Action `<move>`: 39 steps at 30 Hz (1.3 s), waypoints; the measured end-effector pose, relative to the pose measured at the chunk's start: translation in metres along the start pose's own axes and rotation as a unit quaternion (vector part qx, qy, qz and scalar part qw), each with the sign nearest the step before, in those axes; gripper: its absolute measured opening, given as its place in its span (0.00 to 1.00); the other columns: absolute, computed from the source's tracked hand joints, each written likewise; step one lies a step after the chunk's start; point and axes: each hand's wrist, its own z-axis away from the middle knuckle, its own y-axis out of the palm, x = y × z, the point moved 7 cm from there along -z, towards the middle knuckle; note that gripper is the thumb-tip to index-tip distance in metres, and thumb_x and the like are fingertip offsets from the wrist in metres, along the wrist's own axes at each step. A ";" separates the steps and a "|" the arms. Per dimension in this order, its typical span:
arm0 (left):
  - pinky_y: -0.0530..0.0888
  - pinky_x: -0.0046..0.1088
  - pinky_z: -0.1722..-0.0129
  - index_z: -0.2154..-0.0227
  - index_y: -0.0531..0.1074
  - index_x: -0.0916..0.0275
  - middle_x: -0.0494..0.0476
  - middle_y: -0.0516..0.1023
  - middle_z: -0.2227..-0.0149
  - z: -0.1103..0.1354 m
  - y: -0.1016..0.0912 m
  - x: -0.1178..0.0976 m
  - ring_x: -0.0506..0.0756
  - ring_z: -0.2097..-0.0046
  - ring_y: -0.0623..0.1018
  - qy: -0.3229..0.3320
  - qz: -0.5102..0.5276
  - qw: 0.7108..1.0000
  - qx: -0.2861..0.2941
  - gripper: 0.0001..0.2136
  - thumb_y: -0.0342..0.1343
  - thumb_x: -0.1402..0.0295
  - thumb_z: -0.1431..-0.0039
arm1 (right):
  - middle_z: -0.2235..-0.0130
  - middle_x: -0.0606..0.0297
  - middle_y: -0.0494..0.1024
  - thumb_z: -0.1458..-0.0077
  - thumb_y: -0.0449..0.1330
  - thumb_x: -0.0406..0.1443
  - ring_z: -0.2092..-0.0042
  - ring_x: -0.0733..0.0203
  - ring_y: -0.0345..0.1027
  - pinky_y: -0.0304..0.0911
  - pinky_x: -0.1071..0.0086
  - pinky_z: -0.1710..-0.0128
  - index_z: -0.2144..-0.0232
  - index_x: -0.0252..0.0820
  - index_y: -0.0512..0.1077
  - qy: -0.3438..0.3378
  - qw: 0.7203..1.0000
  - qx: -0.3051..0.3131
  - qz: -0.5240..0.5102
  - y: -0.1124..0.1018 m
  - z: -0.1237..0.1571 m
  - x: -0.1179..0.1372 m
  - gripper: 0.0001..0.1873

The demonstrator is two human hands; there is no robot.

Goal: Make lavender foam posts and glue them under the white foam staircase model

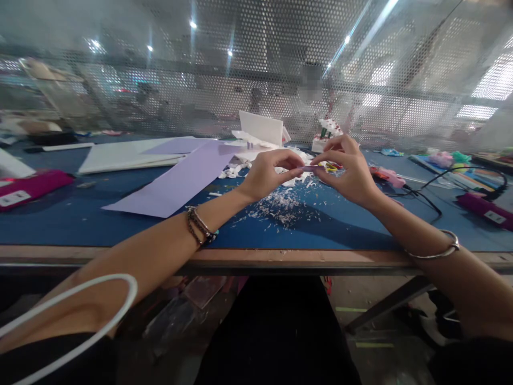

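Observation:
Both hands hover above a blue-covered table (80,219), close together. My left hand (266,174) is closed in a pinch on one end of a small purple piece (309,168). My right hand (348,170) pinches the other end with curled fingers. A pile of white paper scraps (282,206) lies on the table just below the hands. A long lilac sheet (180,179) lies to the left of my left hand.
White boards (120,154) lie at the back left and a folded white card (260,128) stands behind the hands. Magenta tools (32,187) (487,209) lie at both sides, with a black cable (425,200) on the right. A perforated metal screen (256,69) closes the back.

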 end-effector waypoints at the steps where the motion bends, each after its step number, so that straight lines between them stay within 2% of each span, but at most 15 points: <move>1: 0.76 0.26 0.64 0.67 0.73 0.66 0.58 0.77 0.68 0.000 0.000 -0.001 0.50 0.67 0.77 0.008 0.000 1.000 0.001 0.11 0.58 0.62 0.48 | 0.59 0.61 0.66 0.47 0.57 0.40 0.55 0.55 0.61 0.58 0.56 0.53 0.66 0.47 0.74 -0.005 1.000 0.001 0.007 0.000 0.000 0.001 0.08; 5: 0.76 0.25 0.65 0.67 0.73 0.66 0.57 0.76 0.69 0.000 0.000 -0.001 0.49 0.68 0.77 0.025 0.004 1.000 0.001 0.10 0.58 0.64 0.48 | 0.58 0.61 0.65 0.47 0.56 0.40 0.55 0.55 0.60 0.56 0.54 0.51 0.65 0.48 0.74 -0.017 0.999 0.020 0.034 0.002 0.000 0.003 0.09; 11: 0.77 0.25 0.67 0.67 0.72 0.67 0.57 0.77 0.71 0.002 0.005 0.005 0.50 0.68 0.78 -0.022 0.036 0.999 0.018 0.12 0.58 0.62 0.48 | 0.57 0.60 0.66 0.45 0.55 0.40 0.54 0.55 0.60 0.58 0.55 0.52 0.67 0.48 0.74 -0.030 0.997 0.016 0.063 0.001 0.001 0.005 0.08; 19: 0.77 0.25 0.66 0.68 0.72 0.67 0.57 0.77 0.71 0.002 0.004 0.007 0.50 0.69 0.78 -0.029 0.042 0.999 0.006 0.12 0.58 0.62 0.48 | 0.57 0.60 0.68 0.47 0.57 0.42 0.55 0.53 0.61 0.58 0.54 0.52 0.68 0.47 0.74 -0.036 0.997 0.019 0.069 0.002 0.000 0.004 0.09; 28: 0.76 0.25 0.65 0.68 0.73 0.67 0.58 0.77 0.70 0.001 0.001 0.000 0.50 0.68 0.77 0.012 -0.016 1.000 -0.007 0.10 0.57 0.65 0.47 | 0.56 0.62 0.68 0.47 0.57 0.43 0.52 0.51 0.59 0.53 0.52 0.51 0.69 0.47 0.73 -0.040 0.994 0.026 0.093 0.000 0.001 0.001 0.08; 35: 0.75 0.24 0.67 0.69 0.73 0.66 0.55 0.76 0.70 0.000 0.000 -0.003 0.47 0.69 0.75 0.056 -0.052 0.997 -0.009 0.08 0.57 0.65 0.47 | 0.56 0.61 0.69 0.48 0.58 0.44 0.51 0.50 0.58 0.50 0.50 0.49 0.70 0.47 0.73 -0.048 0.993 0.028 0.105 0.000 0.001 0.002 0.09; 39: 0.74 0.25 0.67 0.69 0.72 0.65 0.55 0.76 0.70 -0.001 -0.004 -0.002 0.48 0.69 0.75 0.061 -0.077 0.995 -0.014 0.07 0.57 0.66 0.47 | 0.59 0.60 0.71 0.51 0.61 0.44 0.53 0.51 0.61 0.53 0.51 0.50 0.70 0.46 0.73 -0.007 0.999 0.001 0.044 -0.011 -0.003 -0.017 0.09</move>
